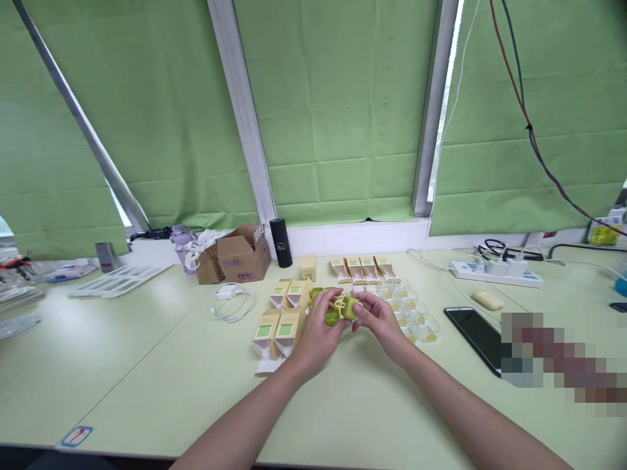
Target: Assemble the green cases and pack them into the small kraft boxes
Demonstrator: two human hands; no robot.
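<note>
My left hand [321, 326] and my right hand [379, 320] meet above the middle of the table. Their fingers are closed around a small green box-like piece with a cream cord [349, 307], one hand at each side of it. More green pieces [332, 318] show beneath and behind my left fingers, partly covered. Left of my hands stand several open cream cartons with green panels [287, 331]. Just right of my right hand lies a clear plastic tray [422, 321], its round cups holding small yellow bits. Another row of open cartons [362, 269] stands behind my hands.
At the back left are a brown cardboard box [243, 254], a black cylinder [280, 243] and a white charger with cable [228, 292]. On the right lie a phone [475, 336], a cream oval case [488, 300] and a power strip [499, 274]. A pixelated patch covers the right edge.
</note>
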